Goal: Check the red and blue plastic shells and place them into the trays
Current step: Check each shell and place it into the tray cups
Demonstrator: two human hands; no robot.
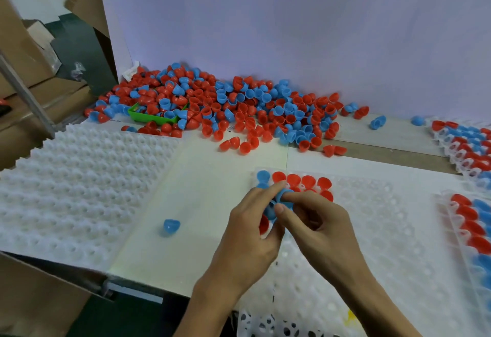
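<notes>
A big heap of red and blue plastic shells (239, 105) lies against the back wall. In front of me a clear dimpled tray (372, 204) holds one blue shell and several red shells (300, 181) in its far-left corner. Over that corner my left hand (247, 238) and my right hand (316, 220) meet. Between them they pinch a blue shell (285, 200). A red shell (263, 224) shows inside my left hand's curled fingers. One loose blue shell (171, 226) lies on the table to the left.
A stack of white dimpled trays (79, 190) fills the left of the table. Filled trays (470, 220) sit at the right edge, more (462, 145) at the back right. A green tray (152, 116) lies half buried in the heap. Cardboard boxes (24, 52) stand on the left.
</notes>
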